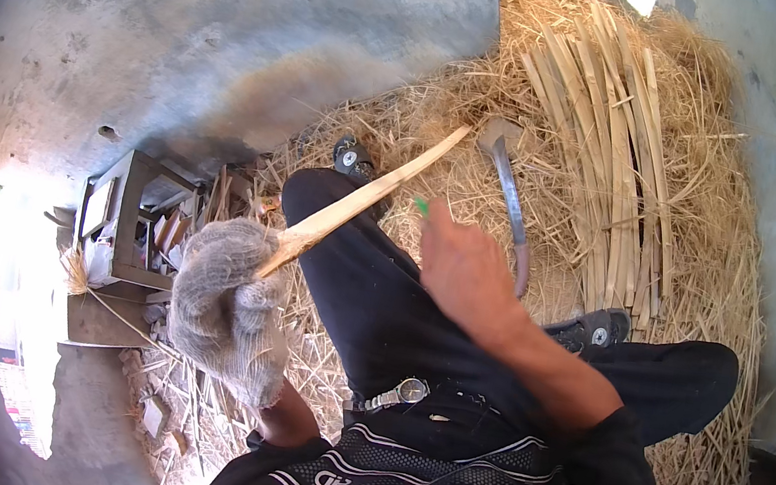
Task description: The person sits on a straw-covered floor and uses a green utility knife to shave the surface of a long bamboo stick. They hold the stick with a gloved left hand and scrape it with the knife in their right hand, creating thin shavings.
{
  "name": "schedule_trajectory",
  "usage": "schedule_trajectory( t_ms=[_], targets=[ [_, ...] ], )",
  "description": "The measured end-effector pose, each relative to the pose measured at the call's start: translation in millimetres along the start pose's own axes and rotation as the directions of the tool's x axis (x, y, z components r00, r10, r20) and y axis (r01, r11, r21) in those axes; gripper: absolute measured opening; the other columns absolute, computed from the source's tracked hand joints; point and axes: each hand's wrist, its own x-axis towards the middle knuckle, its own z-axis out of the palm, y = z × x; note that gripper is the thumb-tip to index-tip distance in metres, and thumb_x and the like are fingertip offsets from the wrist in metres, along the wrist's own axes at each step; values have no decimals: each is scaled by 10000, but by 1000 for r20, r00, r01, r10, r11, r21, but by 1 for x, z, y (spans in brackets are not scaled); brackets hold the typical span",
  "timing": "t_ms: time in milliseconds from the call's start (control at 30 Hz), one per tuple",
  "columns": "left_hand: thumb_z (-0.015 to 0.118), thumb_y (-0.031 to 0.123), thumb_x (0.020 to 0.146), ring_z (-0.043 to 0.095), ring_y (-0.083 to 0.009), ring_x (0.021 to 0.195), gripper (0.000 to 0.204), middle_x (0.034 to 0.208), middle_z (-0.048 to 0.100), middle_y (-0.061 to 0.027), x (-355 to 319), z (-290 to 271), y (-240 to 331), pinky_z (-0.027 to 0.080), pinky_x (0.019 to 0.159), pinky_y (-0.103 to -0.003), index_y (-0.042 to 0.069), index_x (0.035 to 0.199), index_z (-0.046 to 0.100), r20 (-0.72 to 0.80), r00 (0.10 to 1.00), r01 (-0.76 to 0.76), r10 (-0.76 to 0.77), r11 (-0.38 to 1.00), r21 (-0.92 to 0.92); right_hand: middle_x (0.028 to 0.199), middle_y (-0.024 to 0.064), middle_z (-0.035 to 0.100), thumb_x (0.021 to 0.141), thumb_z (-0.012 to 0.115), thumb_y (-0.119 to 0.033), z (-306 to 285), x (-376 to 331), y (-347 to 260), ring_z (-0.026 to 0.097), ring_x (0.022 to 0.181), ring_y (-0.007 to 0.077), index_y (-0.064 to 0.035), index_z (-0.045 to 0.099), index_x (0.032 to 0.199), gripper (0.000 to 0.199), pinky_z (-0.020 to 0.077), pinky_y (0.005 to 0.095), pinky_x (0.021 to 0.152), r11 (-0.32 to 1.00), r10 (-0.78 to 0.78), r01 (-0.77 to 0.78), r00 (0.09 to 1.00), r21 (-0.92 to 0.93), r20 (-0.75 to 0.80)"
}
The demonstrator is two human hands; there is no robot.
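One view only: head camera, wide fisheye, looking steeply down from above the person's own lap, close in. Forearms enter from the lower edge, the left hand (228,304) (gloved) at centre-left and the right hand (464,269) mid-frame. Legs stretch up the frame toward the straw pile (709,240). Concrete wall (189,32) fills the upper left; edges bend near the dark rim.

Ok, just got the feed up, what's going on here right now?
A person sits on a heap of straw with dark-trousered legs stretched out. The left hand, in a knit glove, grips one end of a long pale split strip that slants across the knee. The bare right hand is over the thigh with something small and green at its fingertips; what it is cannot be told. A curved blade tool lies on the straw beside a bundle of similar strips.
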Motion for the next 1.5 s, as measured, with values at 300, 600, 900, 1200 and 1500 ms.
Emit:
schedule_trajectory(
  t_ms=[300, 600, 900, 1200, 1500],
  targets=[
    [733, 216, 837, 658, -303, 894, 313, 907, 692, -149, 1, -3, -10, 527, 824, -440, -40, 997, 655, 50, 997, -52, 52, 999, -6, 644, 195, 604, 948, 554, -143, -21, -15, -30, 621, 559, 371, -10, 511, 952, 140, 484, 438, 487, 979, -71, 76, 997, 188, -34],
    [754, 213, 815, 659, -297, 893, 306, 908, 699, -139, -1, 7, -3, 533, 833, -432, -22, 994, 675, 8, 1000, -21, 21, 998, 56, 595, 198, 586, 964, 517, -160, -10, -12, -25, 628, 554, 371, -16, 484, 938, 150, 486, 457, 495, 994, -44, 54, 994, 100, -101],
    [679, 298, 896, 643, -272, 870, 379, 952, 664, -155, 0, 10, -10, 547, 792, -399, -38, 1065, 627, 82, 992, -103, 97, 992, 69, 572, 216, 577, 962, 518, -177, -9, -10, -14, 599, 509, 405, 0, 491, 987, 180, 476, 486, 494, 949, -129, 183, 968, 256, -215],
    [658, 295, 913, 630, -268, 854, 375, 907, 652, -158, 4, 10, -10, 548, 753, -414, -41, 1068, 600, 68, 996, -59, 59, 998, 7, 633, 245, 600, 969, 505, -190, 5, -4, 10, 623, 562, 410, 0, 486, 956, 191, 502, 467, 498, 963, -33, 68, 990, 260, -134],
    [639, 294, 932, 642, -251, 834, 340, 884, 657, -132, 10, 24, 0, 558, 732, -384, -30, 1033, 627, 127, 989, -65, 69, 997, -37, 631, 218, 608, 980, 479, -165, 87, 35, 116, 625, 551, 379, 26, 506, 1003, 194, 499, 461, 483, 976, 217, -216, 974, 25, -57]
  ],
)
